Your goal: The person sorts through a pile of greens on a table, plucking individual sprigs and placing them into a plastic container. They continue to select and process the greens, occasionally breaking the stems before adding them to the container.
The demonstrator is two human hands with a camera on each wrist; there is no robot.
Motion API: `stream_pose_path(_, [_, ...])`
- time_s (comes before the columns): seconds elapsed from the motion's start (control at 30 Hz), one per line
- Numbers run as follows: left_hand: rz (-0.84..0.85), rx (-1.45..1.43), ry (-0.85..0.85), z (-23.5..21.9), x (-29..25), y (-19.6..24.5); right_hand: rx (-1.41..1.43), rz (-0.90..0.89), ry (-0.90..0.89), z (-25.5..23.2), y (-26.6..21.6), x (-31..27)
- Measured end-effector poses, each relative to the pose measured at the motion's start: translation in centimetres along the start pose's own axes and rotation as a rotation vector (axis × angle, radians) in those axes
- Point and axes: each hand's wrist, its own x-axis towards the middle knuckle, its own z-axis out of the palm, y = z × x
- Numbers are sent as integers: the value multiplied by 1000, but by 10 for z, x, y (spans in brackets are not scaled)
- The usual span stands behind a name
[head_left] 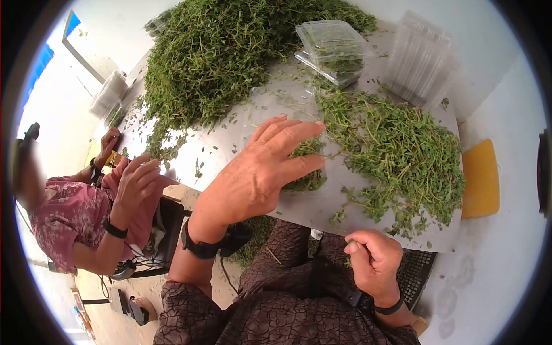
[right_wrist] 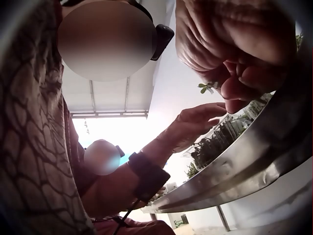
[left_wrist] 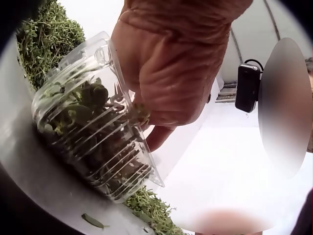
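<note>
My left hand (head_left: 256, 169) is spread over a clear plastic clamshell box (left_wrist: 105, 129) part-filled with leafy green sprigs, close to the table's front edge. Its fingers are fairly straight and overlap the box's right side in the head view. From the left wrist, the palm shows right above the box's rim. Lower right, past the table edge, my right hand (head_left: 376, 261) pinches a small green sprig (right_wrist: 208, 88) between thumb and curled fingers; most of the sprig is hidden. A loose heap of the same greens (head_left: 397, 155) lies right of the box.
A large mound of greens (head_left: 213, 57) covers the table's back left. Filled clamshells (head_left: 333, 49) and a tall stack of clear containers (head_left: 420, 60) stand at the back. Another person (head_left: 75, 213) sits on the left. A yellow board (head_left: 482, 178) is at the right edge.
</note>
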Motion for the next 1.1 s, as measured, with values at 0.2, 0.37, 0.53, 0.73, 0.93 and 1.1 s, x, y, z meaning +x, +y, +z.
stream_pose_path(0.2, [-87,-72,-29,-8,-19,4,-32,9,-12,-2,0,0])
stream_pose_path(0.37, [-46,-79,-74,-3,-15,6,-29,34,-22,-1,3,-1])
stream_pose_path(0.53, [-18,-72,-138,5,-15,2,-32,14,-38,0,5,-2])
stream_pose_path(0.73, [-35,-33,-210,2,-16,8,-62,0,-57,0,5,-1])
stream_pose_path(0.93, [-116,-78,-7,-17,-36,2,-80,70,-80,-1,2,-2])
stream_pose_path(1.1, [-197,-65,51,-23,-58,0,-16,216,-81,-6,-9,-2])
